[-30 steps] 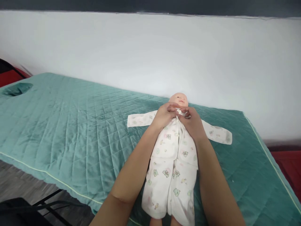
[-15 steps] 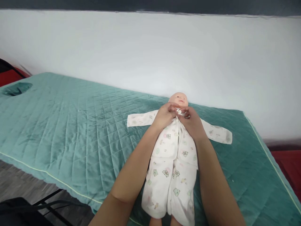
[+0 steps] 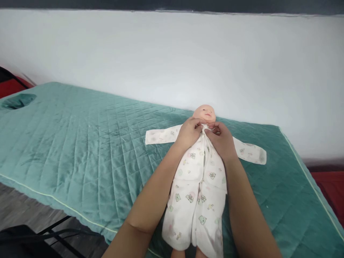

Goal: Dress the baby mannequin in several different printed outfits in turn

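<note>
A baby doll [image 3: 205,113] lies on its back on a teal quilted table cover [image 3: 80,143], head toward the wall. It wears a white printed romper [image 3: 197,193] with both sleeves spread out sideways. My left hand [image 3: 189,133] and my right hand [image 3: 220,139] meet at the romper's collar just under the doll's chin. Both hands pinch the two front edges of the garment together there. The fastener between my fingertips is hidden. The romper's front is still parted a little below my hands.
The padded table has a face hole [image 3: 17,101] at its far left end. A white wall [image 3: 172,61] runs behind it. Red surfaces [image 3: 330,190] show at the right and far left. Dark frame legs [image 3: 53,233] and grey floor lie below the near edge.
My fingers have closed in over the small white snap at the collar, which showed before and is now covered. The arms and the doll have hardly shifted.
</note>
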